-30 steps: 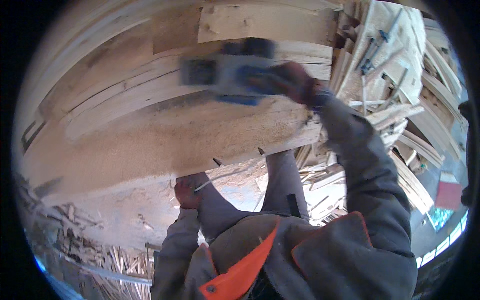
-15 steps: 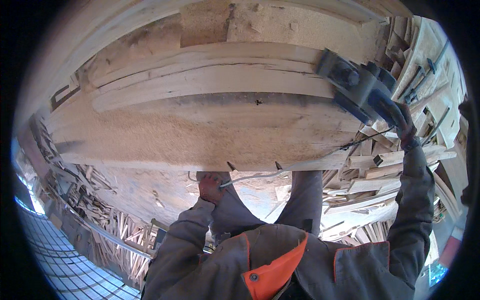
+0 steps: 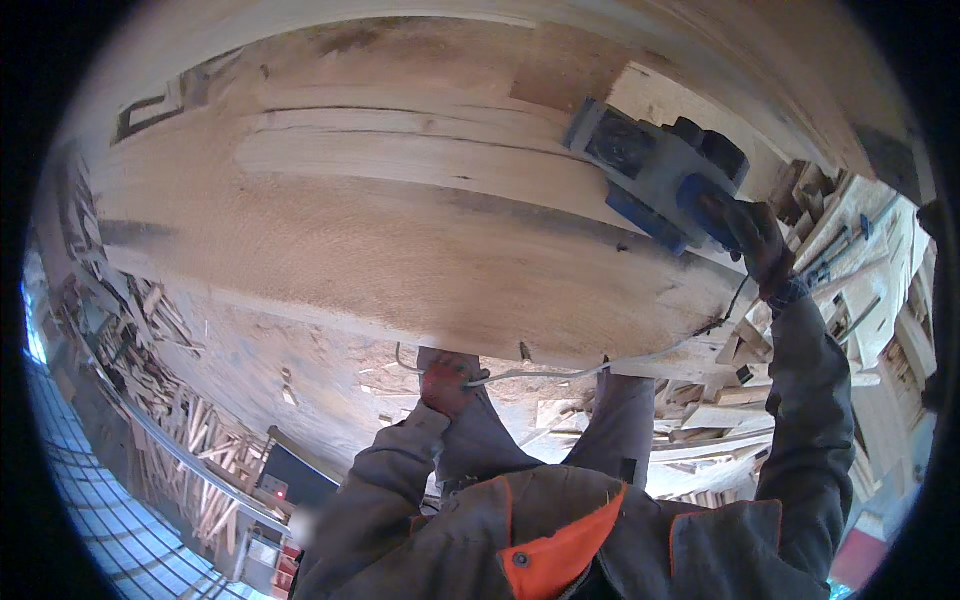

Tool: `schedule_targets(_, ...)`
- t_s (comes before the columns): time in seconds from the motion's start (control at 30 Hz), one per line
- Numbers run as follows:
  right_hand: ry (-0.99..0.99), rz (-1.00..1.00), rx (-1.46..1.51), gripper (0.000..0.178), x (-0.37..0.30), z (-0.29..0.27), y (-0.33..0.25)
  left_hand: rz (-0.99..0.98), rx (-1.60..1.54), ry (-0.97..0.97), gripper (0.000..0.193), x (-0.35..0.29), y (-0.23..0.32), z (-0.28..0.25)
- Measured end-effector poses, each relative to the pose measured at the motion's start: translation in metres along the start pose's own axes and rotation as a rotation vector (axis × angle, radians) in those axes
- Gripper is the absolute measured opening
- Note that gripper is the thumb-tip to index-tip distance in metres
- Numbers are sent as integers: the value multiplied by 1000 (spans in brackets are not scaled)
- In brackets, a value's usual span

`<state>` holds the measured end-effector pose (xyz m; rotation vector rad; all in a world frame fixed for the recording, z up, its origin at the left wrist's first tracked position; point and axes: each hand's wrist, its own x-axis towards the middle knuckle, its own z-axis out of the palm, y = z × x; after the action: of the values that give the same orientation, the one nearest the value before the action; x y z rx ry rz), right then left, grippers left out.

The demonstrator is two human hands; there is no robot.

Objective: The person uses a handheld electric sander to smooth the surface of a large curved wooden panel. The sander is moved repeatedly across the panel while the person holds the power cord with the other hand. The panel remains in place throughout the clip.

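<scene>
My right hand (image 3: 762,243) is wrapped around the rear handle of a blue and dark grey corded power tool (image 3: 668,165). It looks like a planer or belt sander; its underside is hidden. The tool rests on a pale plank (image 3: 400,150) with a long dark crack, near its right end. My left hand (image 3: 450,387) is closed around the white cable (image 3: 545,375) in front of my left leg. From there the cable runs right along the near edge of the wide wooden surface (image 3: 400,255), then up as a dark cord to the tool.
Fine sawdust covers much of the wooden surface. Offcuts (image 3: 730,415) lie piled at the right, and more scrap strips (image 3: 205,440) at the left below a metal rail (image 3: 180,445). A dark box with a red light (image 3: 290,485) stands at the lower left.
My right hand has moved the power tool leftward along the plank. The view has turned, tilting the wooden surface down to the right. My left hand still holds the cable.
</scene>
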<state>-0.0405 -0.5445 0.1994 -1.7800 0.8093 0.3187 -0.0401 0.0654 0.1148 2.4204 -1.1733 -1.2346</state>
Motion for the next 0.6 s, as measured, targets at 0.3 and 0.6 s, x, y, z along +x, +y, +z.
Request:
schedule_targets(0.3,-212,-623,-791,32,82,144,-90,-61,-157,-57,38,-22,-40,3)
schedule_targets(0.6,-151,-517,-1008,44,155,327,-252,-109,-311,6,38,-40,-74,-2)
